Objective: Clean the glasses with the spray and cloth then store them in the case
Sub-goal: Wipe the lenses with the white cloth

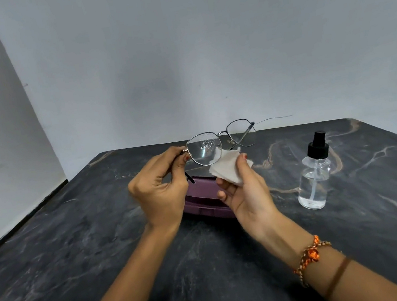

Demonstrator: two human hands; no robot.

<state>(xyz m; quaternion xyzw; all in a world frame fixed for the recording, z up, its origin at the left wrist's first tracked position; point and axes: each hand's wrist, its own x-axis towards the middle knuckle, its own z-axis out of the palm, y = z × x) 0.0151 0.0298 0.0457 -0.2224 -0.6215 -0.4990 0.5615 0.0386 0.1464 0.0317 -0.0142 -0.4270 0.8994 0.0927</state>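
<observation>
The glasses (219,142) are held up in the air over the middle of the table (77,245), thin metal wire frame with rounded lenses. The nearer lens carries fine spray droplets on its upper part and a bright streak of glare lower down. The left hand (159,195) pinches the frame at the hinge beside that lens, fingers closed around the folded temple, whose dark tip pokes out below the thumb. The right hand (244,189) grips a small white cleaning cloth (231,168) between thumb and fingers, its upper corner touching the lower edge of the droplet-covered lens. The far temple stretches out rightward as a hairline wire, hard to follow against the grey wall.

A purple glasses case (199,199) lies on the table beneath the hands, largely hidden by them; whether it is open cannot be told. Toward the right edge stands a clear round spray bottle (314,176) with a black pump top, partly filled with clear liquid. The tabletop is dark, marble-patterned with pale veins. A braided orange bracelet (311,257) circles the right wrist.
</observation>
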